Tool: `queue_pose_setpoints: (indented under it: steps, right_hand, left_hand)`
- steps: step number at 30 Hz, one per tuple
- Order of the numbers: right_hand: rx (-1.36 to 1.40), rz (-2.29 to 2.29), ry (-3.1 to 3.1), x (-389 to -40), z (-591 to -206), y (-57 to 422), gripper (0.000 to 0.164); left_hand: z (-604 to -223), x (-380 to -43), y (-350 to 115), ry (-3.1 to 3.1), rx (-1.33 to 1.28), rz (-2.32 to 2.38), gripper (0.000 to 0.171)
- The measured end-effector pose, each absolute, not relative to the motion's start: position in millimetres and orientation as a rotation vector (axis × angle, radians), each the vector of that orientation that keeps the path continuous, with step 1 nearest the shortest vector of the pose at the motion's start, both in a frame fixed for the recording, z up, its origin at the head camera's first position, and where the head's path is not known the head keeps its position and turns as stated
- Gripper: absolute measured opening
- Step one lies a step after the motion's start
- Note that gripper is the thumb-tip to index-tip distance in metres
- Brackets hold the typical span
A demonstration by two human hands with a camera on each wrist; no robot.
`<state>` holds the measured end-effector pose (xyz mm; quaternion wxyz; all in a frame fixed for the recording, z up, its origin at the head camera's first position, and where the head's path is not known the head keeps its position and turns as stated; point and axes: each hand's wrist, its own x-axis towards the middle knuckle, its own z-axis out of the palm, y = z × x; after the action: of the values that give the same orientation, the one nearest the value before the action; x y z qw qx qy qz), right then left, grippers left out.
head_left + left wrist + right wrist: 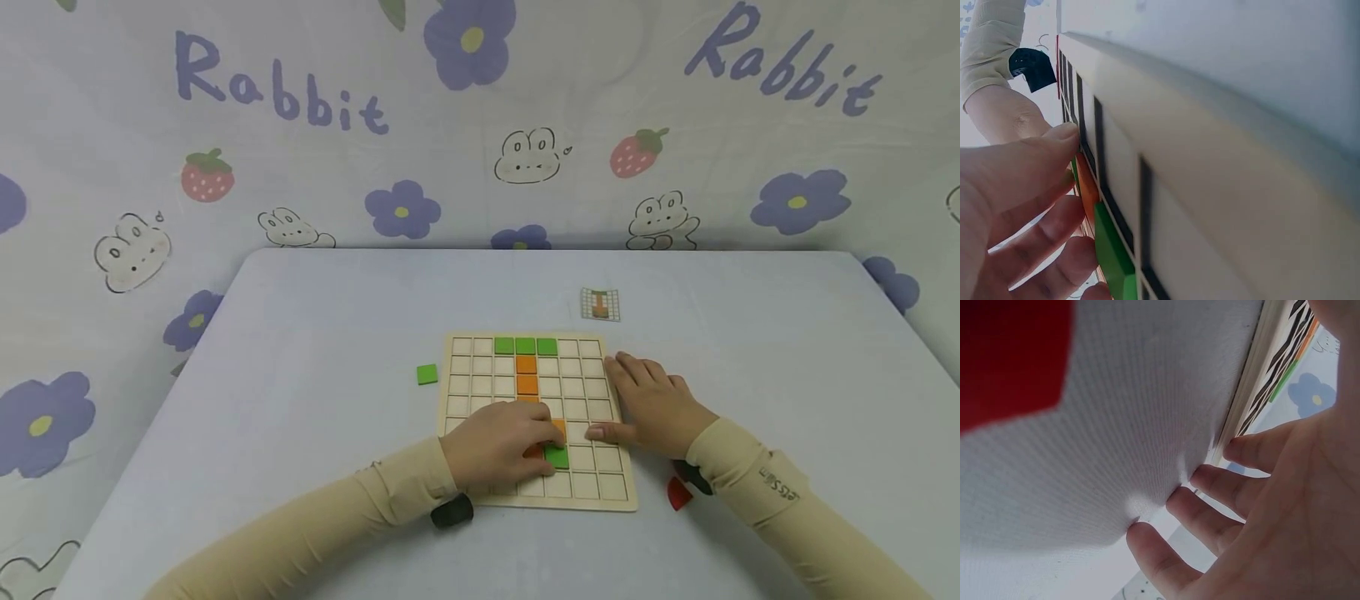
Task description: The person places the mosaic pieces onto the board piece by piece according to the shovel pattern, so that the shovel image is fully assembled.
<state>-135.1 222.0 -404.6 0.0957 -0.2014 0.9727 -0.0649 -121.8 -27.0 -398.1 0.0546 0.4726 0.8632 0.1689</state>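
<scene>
My left hand (pixel 498 446) is over the lower middle of a wooden grid board (pixel 628 502). Its thumb and bent forefinger stand on either side of a green tile (pixel 556 457), pinching it low on the board. An orange tile (pixel 1088 187) and a nearer green tile (pixel 1113 250) lie beside these fingers in the left wrist view. My right hand (pixel 663 408) rests at the board's right edge, fingers spread along it and thumb (pixel 603 432) over the squares. Orange tiles (pixel 527 384) run down the middle column from a top row of green tiles (pixel 526 346).
A loose green tile (pixel 427 374) lies left of the board. Behind it is a small pattern card (pixel 600 304). A red piece (pixel 679 494) lies beneath my right wrist. A dark object (pixel 452 511) shows under my left wrist. A printed cloth (pixel 450 125) hangs behind the table.
</scene>
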Motion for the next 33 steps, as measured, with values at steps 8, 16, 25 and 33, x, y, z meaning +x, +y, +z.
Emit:
queue_pose_setpoints:
  steps: [8, 16, 25, 33]
  right_hand:
    - [-0.615, -0.183, 2.888, -133.9, -404.1, 220.5, 0.099]
    - [-0.619, -0.177, 2.891, -134.6, -405.2, 219.7, 0.099]
    - [-0.623, -0.177, 2.889, -134.9, -405.8, 219.1, 0.1]
    - [-0.609, -0.154, 2.889, -135.7, -409.6, 222.0, 0.101]
  left_hand:
    - [-403.6, -122.1, -28.3, 2.617, 1.423, 0.555, 0.03]
    - [-403.9, -121.7, -27.7, 2.614, 1.395, 0.56, 0.028]
    - [-401.8, -125.9, -32.3, 2.61, 1.414, 0.559, 0.028]
    - [-382.5, -143.6, -53.5, 2.647, 1.375, 0.64, 0.027]
